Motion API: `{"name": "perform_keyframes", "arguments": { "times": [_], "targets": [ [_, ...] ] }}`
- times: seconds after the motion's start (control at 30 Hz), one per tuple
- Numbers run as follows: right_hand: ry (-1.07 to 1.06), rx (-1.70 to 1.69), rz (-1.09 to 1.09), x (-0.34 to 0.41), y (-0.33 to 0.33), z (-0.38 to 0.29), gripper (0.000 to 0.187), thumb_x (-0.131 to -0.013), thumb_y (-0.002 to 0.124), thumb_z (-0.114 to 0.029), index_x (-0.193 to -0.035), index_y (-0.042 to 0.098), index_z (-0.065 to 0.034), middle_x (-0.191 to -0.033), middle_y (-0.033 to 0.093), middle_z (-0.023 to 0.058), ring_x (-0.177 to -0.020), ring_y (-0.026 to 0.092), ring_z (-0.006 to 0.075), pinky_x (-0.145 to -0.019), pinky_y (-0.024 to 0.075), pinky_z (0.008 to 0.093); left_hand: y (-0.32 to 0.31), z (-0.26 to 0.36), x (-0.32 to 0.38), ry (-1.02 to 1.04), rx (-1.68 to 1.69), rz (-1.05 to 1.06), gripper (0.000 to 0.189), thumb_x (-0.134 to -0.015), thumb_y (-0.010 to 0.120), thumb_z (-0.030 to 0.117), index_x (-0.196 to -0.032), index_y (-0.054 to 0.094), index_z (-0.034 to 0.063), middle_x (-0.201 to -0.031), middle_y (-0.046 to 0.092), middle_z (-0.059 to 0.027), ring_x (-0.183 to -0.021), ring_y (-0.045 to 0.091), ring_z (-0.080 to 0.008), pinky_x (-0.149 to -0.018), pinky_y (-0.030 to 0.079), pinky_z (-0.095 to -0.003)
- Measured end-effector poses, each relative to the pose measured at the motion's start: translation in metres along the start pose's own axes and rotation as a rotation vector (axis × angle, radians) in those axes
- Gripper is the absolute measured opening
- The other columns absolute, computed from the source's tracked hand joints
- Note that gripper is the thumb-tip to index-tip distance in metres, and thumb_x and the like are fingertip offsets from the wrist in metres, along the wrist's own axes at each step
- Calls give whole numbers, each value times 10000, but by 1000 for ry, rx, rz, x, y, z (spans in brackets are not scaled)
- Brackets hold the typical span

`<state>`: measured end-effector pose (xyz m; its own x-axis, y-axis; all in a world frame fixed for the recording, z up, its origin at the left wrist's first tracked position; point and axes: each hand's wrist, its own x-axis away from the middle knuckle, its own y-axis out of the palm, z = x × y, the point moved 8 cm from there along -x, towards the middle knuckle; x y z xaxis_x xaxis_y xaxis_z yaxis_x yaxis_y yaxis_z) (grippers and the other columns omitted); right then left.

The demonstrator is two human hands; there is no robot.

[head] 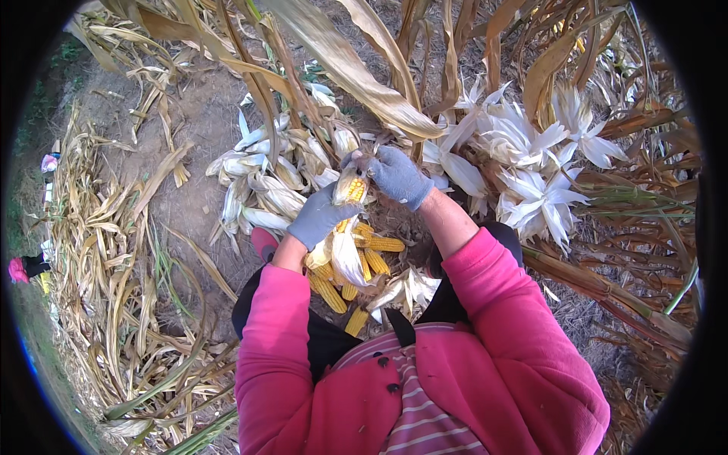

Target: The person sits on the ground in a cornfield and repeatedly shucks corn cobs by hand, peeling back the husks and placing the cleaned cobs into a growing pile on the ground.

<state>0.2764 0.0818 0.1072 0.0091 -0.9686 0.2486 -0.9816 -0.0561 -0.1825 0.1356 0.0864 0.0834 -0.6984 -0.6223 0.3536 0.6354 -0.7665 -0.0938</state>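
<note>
My left hand (322, 216), in a grey glove, holds an ear of corn (354, 190) whose pale husk is partly open, with yellow kernels showing. At its upper end, my right hand (396, 176), also gloved in grey, pinches the husk and silk. A peeled-back husk leaf (348, 256) hangs below the ear. Beneath my hands, several bare yellow corn cobs (327, 290) lie heaped on the ground between my legs. Unopened ears in their husks (273, 193) form a pile just beyond my left hand.
Empty spread husks (540, 199) lie at the right. Dry corn stalks and leaves (364, 74) hang over the far side, close above my hands. Cut dry stalks (108, 256) cover the ground at left. A person in pink (20, 269) is at the far left edge.
</note>
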Motion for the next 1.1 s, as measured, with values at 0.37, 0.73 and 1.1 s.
{"name": "perform_keyframes", "arguments": {
  "times": [0.37, 0.73, 1.1],
  "targets": [
    [71, -492, 204, -1, 9, 19, 348, -932, 527, -329, -904, 639, -1, -746, 575, 9, -676, 477, 71, -622, 419, 234, -17, -4, 3, 108, 164, 68, 677, -764, 753, 310, -1282, 455, -9, -1169, 571, -83, -1055, 522, -153, -950, 392, -293],
    [-313, -144, 421, 0, -4, 18, 176, -930, 475, -169, -955, 596, -44, -816, 618, 51, -702, 599, 150, -605, 493, 285, -35, 0, 2, 251, 70, 607, 301, -839, 632, 163, -1061, 558, -26, -985, 625, -91, -916, 567, -151, -844, 436, -287],
    [0, -865, 512, -15, -40, 64, 249, -947, 456, -242, -976, 575, -26, -842, 589, 64, -726, 537, 120, -661, 452, 284, -76, -21, 11, 193, 733, 720, 331, -861, 606, 148, -1138, 520, -12, -1041, 589, -76, -920, 590, -160, -806, 493, -309]
  ]
}}
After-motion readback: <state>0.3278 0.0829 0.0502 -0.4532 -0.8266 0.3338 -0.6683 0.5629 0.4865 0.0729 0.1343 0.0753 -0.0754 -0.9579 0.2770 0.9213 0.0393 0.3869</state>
